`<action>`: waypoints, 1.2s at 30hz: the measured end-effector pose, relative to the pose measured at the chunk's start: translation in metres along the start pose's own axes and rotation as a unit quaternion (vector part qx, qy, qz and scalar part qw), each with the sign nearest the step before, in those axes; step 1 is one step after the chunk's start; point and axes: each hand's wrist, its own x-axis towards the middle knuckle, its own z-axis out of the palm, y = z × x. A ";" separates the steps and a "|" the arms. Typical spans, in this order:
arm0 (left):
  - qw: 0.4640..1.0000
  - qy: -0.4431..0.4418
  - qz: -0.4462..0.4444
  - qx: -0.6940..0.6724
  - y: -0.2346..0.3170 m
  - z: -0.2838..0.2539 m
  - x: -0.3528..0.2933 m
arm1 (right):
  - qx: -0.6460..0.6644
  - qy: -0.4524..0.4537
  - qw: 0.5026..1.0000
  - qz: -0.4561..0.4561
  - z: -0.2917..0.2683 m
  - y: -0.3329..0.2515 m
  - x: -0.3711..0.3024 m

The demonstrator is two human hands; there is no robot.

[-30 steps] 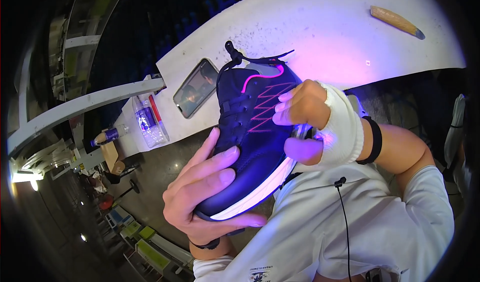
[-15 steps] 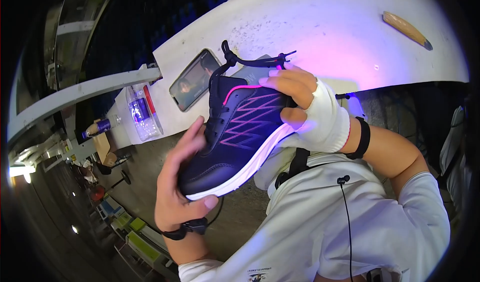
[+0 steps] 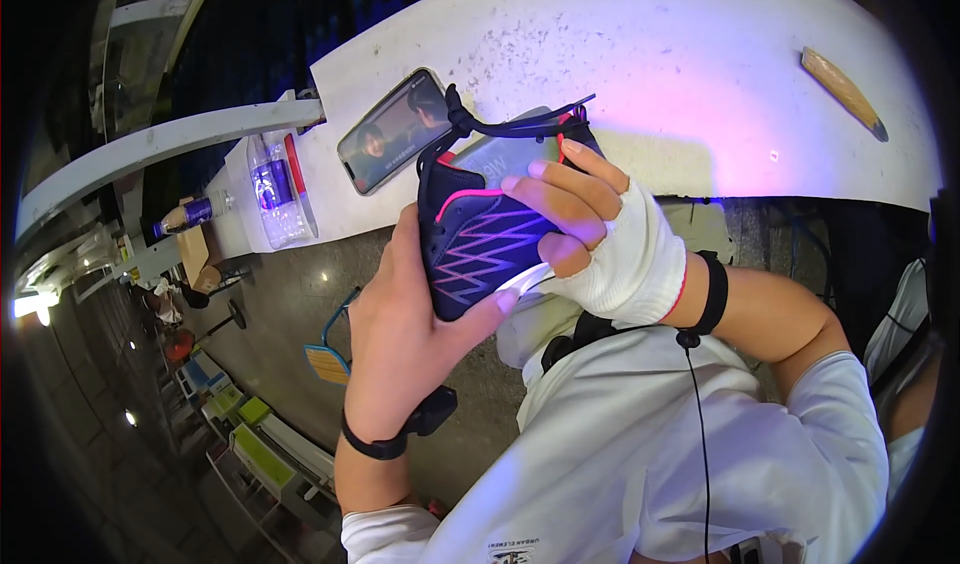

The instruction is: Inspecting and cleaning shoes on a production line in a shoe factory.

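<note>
Between my hands is a dark shoe with pink zigzag lines, pink collar trim, a white sole and black laces tied at the top. Bare and closed round its toe end, my left hand hides the front of the shoe, its thumb on the sole edge. My right hand, in a white fingerless glove, grips the heel end, fingers across the upper and collar. A greyish panel shows at the shoe opening; I cannot tell its kind. Just beyond the shoe a phone with a lit screen lies on the white table.
A wooden-handled tool with a dark tip lies at the table's far right. Clear plastic bottles stand or lie at the left, near a pale curved rail. Farther left below are a blue-framed stool and green-and-white boxes.
My left hand has moved up and right along the shoe, now covering its toe. The shoe has turned so its opening shows more. My right hand stays at the heel.
</note>
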 end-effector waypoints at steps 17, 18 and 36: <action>0.893 0.122 0.387 -0.194 0.054 0.090 0.013 | 0.229 0.124 0.955 0.138 -0.170 -0.028 0.015; 0.873 0.163 0.403 -0.221 0.051 0.109 0.018 | 0.219 0.115 0.959 0.139 -0.174 -0.028 0.019; 0.770 0.332 0.444 -0.316 0.119 0.102 0.028 | 0.225 0.045 0.961 0.152 -0.205 -0.025 0.001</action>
